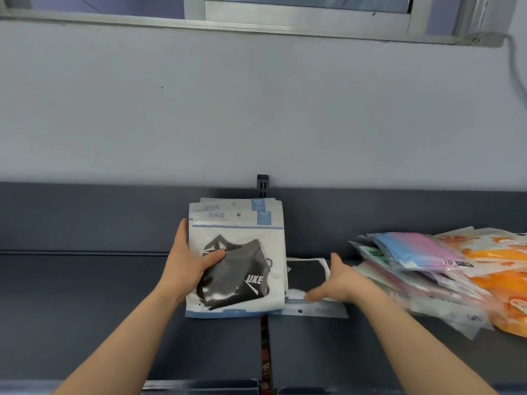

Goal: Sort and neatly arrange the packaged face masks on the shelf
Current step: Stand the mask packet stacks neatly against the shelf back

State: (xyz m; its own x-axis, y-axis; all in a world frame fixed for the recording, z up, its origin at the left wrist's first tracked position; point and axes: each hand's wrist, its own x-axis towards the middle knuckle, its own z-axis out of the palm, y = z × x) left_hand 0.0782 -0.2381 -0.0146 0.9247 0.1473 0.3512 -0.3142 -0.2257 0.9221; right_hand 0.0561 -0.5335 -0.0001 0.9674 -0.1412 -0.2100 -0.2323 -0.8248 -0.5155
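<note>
On the dark shelf (85, 295), left hand (188, 260) pins the black-mask stack (236, 269) while right hand (339, 283), open and empty, reaches for a stray pack (308, 273); bumping the messy colourful pile (445, 269) beside it could topple it.

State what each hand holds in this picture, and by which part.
The left hand grips the stack of black mask packets by its left edge, thumb on top. The right hand holds nothing; it hangs open over a lone packet.
</note>
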